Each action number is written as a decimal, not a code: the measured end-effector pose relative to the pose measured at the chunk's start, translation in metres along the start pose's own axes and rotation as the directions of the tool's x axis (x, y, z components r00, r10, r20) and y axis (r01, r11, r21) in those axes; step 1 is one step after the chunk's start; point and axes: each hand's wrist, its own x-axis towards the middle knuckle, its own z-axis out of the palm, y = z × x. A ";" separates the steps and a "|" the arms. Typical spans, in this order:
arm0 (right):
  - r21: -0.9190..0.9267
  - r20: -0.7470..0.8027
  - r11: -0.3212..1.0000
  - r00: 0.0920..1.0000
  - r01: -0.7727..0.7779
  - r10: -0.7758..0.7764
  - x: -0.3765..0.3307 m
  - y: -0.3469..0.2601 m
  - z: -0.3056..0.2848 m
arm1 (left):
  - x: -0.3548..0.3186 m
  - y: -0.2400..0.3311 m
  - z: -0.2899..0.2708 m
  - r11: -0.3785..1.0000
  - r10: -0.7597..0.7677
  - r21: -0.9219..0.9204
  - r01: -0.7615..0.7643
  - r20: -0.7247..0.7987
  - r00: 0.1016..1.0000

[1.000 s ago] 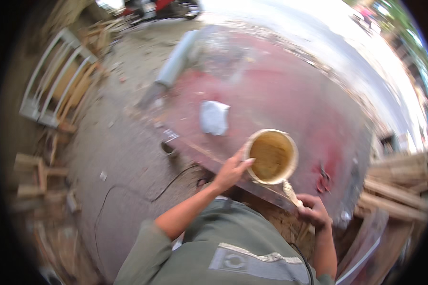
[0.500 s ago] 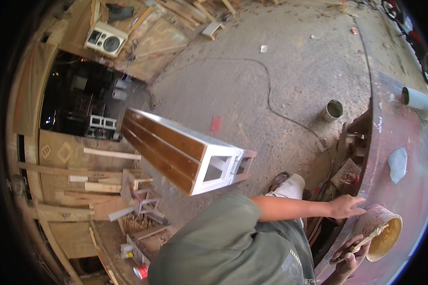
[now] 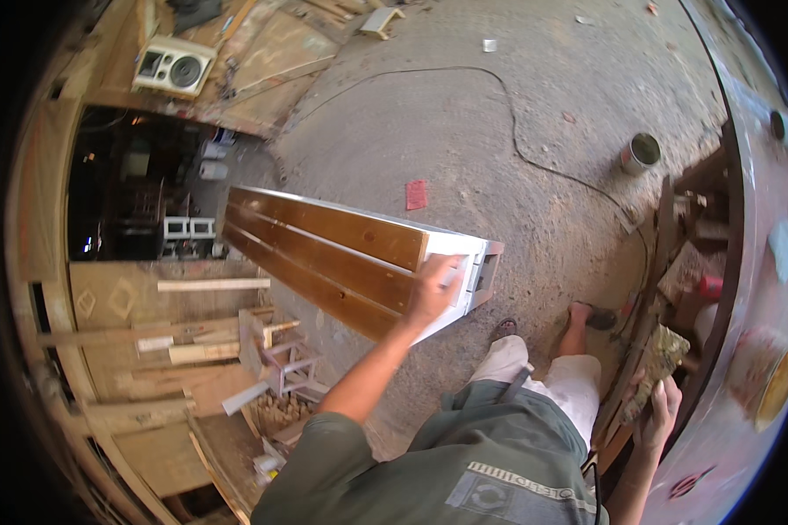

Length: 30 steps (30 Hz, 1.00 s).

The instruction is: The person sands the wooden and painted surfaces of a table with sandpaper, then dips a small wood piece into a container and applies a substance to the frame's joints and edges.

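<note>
Left hand (image 3: 435, 289) lies flat on the near white end of the long wooden frame (image 3: 341, 262), which runs far-left over the floor. Right hand (image 3: 657, 407) grips a rag (image 3: 661, 359) beside the table (image 3: 744, 262)

A dusty grey concrete floor (image 3: 464, 122) in daylight. A black cable (image 3: 534, 149) snakes across it toward three o'clock, near a tin can (image 3: 641, 153). At eleven o'clock, a white speaker (image 3: 173, 68) sits above a dark doorway (image 3: 140, 188). At eight o'clock, wood offcuts (image 3: 228, 350) lie stacked against plywood panels (image 3: 123, 297).
</note>
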 end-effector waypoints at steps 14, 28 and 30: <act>0.012 -0.057 0.950 0.948 -0.312 0.313 -0.017 0.168 0.096 | -0.002 -0.131 -0.041 0.856 0.031 0.473 -0.211 0.360 0.932; -0.084 0.311 0.994 0.950 0.067 -0.038 0.161 0.355 0.245 | 0.012 -0.131 -0.030 0.841 0.014 0.489 -0.230 0.406 0.914; -0.063 0.311 0.996 0.949 0.068 -0.045 0.168 0.364 0.267 | 0.012 -0.134 -0.031 0.846 0.020 0.481 -0.231 0.405 0.914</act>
